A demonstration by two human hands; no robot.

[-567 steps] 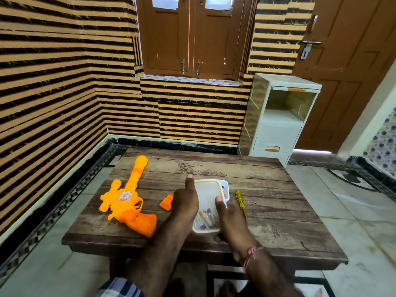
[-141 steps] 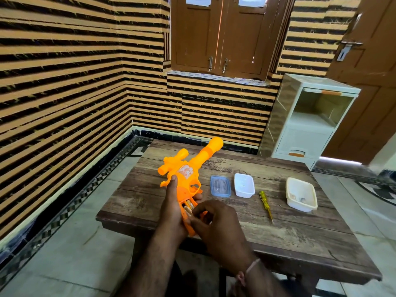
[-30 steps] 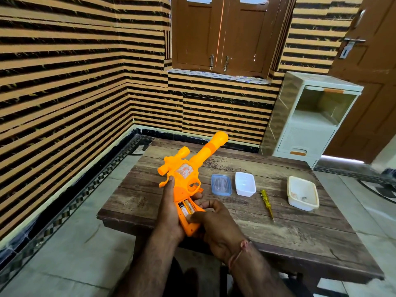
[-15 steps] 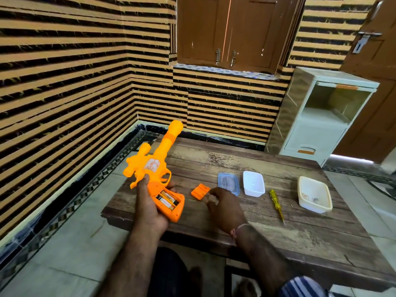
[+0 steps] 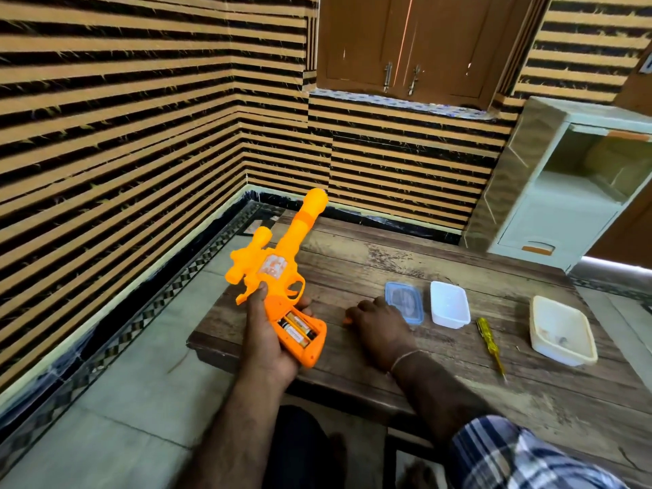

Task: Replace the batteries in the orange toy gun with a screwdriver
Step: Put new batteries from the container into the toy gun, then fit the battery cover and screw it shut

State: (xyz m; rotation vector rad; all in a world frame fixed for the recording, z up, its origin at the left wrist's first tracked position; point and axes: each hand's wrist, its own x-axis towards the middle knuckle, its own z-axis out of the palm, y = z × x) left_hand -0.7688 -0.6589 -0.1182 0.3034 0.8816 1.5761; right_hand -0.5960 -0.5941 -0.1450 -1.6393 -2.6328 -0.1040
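Note:
My left hand (image 5: 268, 342) grips the orange toy gun (image 5: 278, 266) by its handle, above the table's left front corner, barrel pointing away. The handle's battery compartment (image 5: 298, 330) is open and shows batteries inside. My right hand (image 5: 379, 328) lies on the table with its fingers curled over the orange battery cover (image 5: 347, 320); only a sliver of the cover shows at the fingertips. The yellow screwdriver (image 5: 490, 344) lies on the table to the right of that hand, untouched.
On the wooden table (image 5: 352, 252) are a blue lid (image 5: 405, 300), a small white container (image 5: 450, 305) and a cream tub (image 5: 562, 335) with small items inside. A white cabinet (image 5: 571, 192) stands behind the table at the right. Striped walls close in the left and back.
My right hand has left the gun's handle and gone onto the orange cover on the table. My left hand has swung the gun out to the left, compartment still open.

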